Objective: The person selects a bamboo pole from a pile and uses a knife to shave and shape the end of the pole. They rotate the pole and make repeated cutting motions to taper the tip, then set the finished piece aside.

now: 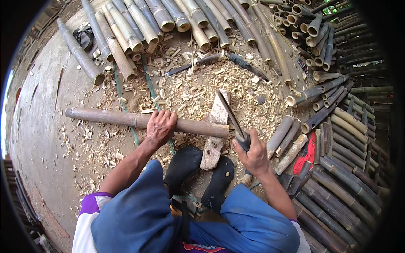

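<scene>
My left hand (161, 126) is wrapped round a brown bamboo pole (107, 117), which lies crosswise in front of me. The pole's right end rests on a pale, chipped wooden block (212, 145) that stands between my feet. In my right hand (252, 155) is a machete (228, 109), gripped by its dark handle. Its blade points away and to the left, with the tip above the far end of the block. The blade is just right of the pole's cut end and seems apart from it.
Wood chips (206, 84) cover the ground around the block. Two more blades, a knife (192, 65) and a dark-handled one (244, 64), lie beyond. Bamboo poles (143, 25) line the far side, and stacked bamboo pieces (337, 198) fill the right. A red cloth (304, 156) lies among them.
</scene>
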Demonstrator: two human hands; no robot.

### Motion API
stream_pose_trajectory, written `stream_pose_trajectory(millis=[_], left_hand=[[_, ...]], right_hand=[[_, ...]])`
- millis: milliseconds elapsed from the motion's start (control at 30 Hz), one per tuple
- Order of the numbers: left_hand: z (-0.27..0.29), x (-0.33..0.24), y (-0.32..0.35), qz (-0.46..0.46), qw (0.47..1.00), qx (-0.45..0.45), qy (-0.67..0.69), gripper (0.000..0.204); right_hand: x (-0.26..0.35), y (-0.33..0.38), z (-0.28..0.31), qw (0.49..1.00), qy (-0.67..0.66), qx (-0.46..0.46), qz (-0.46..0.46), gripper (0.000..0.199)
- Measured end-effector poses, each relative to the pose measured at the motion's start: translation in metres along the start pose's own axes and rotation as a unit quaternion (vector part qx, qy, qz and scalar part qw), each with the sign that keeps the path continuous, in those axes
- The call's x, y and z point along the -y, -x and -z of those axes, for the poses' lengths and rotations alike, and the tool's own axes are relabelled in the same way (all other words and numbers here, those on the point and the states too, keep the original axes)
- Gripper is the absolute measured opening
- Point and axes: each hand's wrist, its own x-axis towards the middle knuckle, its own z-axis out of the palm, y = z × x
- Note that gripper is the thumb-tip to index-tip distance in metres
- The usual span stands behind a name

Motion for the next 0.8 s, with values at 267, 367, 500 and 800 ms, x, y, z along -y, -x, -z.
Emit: stream_pose_trajectory(millis=[267,367,500,800], left_hand=[[0.037,0.004,-0.028,0.04,0.961,0.266,0.065,0.053],[0.035,0.053,-0.039,0.027,0.907,0.412,0.081,0.043],[0.026,0.043,-0.046,0.024,0.914,0.399,0.073,0.037],[0.03,0.043,-0.03,0.042,0.931,0.357,0.067,0.032]], right_hand=[[-0.011,-0.007,0.004,0.986,0.104,0.1,-0.084,0.032],[0.025,-0.007,0.018,0.997,0.042,-0.026,0.061,0.029],[-0.045,0.021,-0.019,0.995,0.095,0.041,-0.001,0.033],[0.024,-0.007,0.016,0.995,0.034,-0.037,0.091,0.035]])
